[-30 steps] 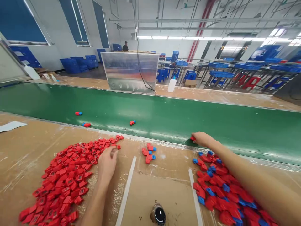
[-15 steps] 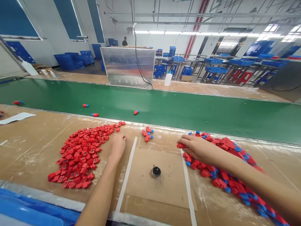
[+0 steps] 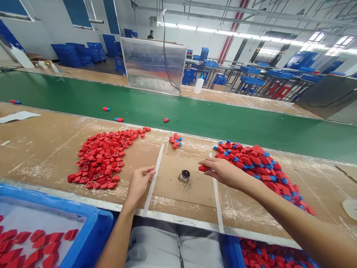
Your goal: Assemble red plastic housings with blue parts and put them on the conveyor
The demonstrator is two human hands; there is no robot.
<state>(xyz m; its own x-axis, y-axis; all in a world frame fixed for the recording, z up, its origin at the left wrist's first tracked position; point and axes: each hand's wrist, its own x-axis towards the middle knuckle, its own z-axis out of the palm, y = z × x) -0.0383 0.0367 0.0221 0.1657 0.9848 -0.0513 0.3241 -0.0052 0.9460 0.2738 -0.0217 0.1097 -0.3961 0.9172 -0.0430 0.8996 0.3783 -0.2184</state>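
Observation:
Between the thumb and fingertips of my left hand (image 3: 140,183) is a small red piece, mostly hidden, just left of a white tape strip (image 3: 154,179). My right hand (image 3: 221,170) grips a red plastic block (image 3: 204,168) over the right tape strip; whether it has a blue part is hidden. Between the hands, a round black-topped fixture (image 3: 185,175) stands on a cardboard sheet with dark specks around it. A heap of hollow red blocks (image 3: 102,158) lies left of my left hand. Beyond my right hand spreads a heap of red-and-blue pieces (image 3: 259,163).
A small group of red-and-blue pieces (image 3: 175,141) lies behind the fixture. Several similar pieces rest on the green belt (image 3: 212,119). A blue bin (image 3: 92,223) with red blocks is at lower left, another bin at lower right. A white bottle (image 3: 199,85) stands beyond the belt.
Both hands have moved inward toward the fixture, away from the heaps, each with a piece. The view has tilted down, showing the bins and my lap.

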